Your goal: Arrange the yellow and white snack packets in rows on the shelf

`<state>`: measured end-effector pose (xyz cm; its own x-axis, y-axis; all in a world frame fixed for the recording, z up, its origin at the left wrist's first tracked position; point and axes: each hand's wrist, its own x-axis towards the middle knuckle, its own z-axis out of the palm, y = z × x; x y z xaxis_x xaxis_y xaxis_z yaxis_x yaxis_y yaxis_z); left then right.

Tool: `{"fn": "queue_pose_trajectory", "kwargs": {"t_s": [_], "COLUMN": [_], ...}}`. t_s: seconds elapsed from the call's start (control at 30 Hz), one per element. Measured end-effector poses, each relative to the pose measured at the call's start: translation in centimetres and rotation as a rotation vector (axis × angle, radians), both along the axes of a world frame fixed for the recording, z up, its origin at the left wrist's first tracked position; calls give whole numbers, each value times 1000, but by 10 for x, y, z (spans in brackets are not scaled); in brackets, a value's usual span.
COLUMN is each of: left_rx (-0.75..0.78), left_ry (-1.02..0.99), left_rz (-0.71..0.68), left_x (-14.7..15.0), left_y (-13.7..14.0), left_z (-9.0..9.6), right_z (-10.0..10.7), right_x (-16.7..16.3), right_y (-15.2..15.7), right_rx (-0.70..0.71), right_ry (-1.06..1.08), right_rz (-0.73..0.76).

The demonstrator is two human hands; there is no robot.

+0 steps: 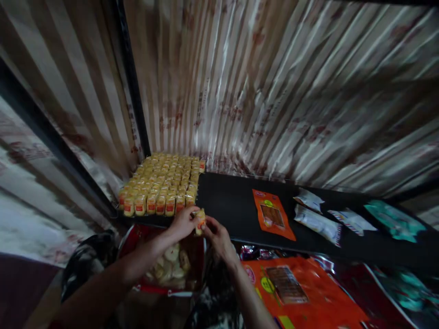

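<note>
Small yellow packaged snack (200, 222) with red-orange print, clear wrapper, held upright between both hands' fingertips (205, 225)

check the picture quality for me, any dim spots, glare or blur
Head view: dim overall, with a dark lower left corner; bright streaks of glare on the striped sheeting; teal packaging at the lower right is blurred. Also head view: left hand, right hand and small yellow packet look soft, the packet's print unreadable.

Print on held packet (200, 222) blurred; red box (135, 234) partly hidden behind left forearm (137, 265).
</note>
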<state>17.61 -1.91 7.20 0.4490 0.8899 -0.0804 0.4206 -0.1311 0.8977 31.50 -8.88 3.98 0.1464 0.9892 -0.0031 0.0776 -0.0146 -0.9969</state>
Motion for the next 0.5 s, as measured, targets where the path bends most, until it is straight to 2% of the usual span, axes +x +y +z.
{"fn": "queue_pose_trajectory", "kwargs": {"t_s": [0.13,0.3,0.4,0.5], "left_rx": [89,119,113,49], "left_ry": [103,110,67,13], "left_rz": [13,152,191,215], "left_x": [33,75,96,119], "left_y": [16,31,40,57], "left_z": [17,32,28,14], "right_z": [0,-5,-10,-17], "right_x": [24,54,68,76], "right_y": [19,61,95,129], "right_rx": [42,41,24,-2], "right_ry": [-16,-109,-131,-163], "right_rz": [-108,-267,-330,-376]}}
